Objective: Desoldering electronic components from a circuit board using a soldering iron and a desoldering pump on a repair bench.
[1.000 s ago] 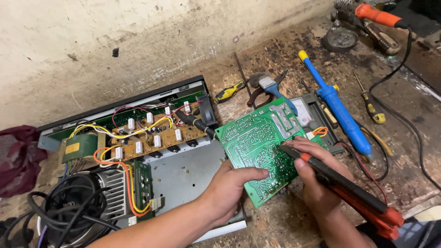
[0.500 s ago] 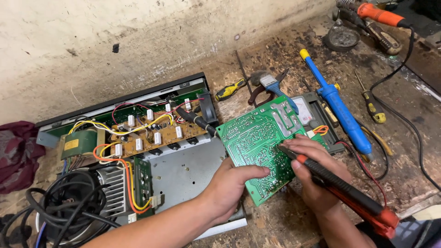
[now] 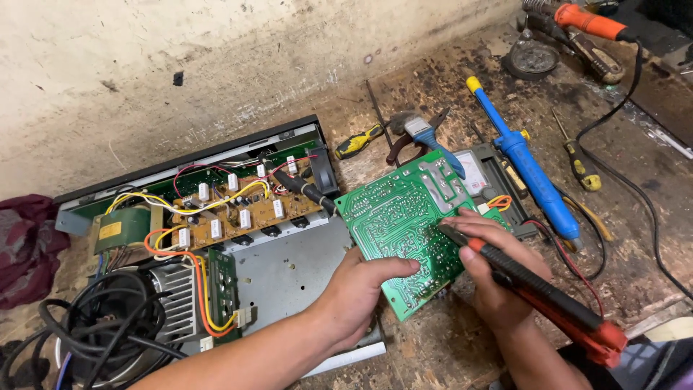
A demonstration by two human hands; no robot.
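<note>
Green circuit board (image 3: 404, 231) gripped at its edge by left hand (image 3: 357, 292); right hand (image 3: 491, 278) clasps soldering iron (image 3: 538, 292).

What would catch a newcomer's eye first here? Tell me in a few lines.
The green circuit board at the centre, solder side up, held at its lower edge by the left hand, while the right hand presses a red-and-black soldering iron tip to it. Behind it on the left lies an opened amplifier chassis with coloured wiring; a blue desoldering pump lies to the right.
</note>
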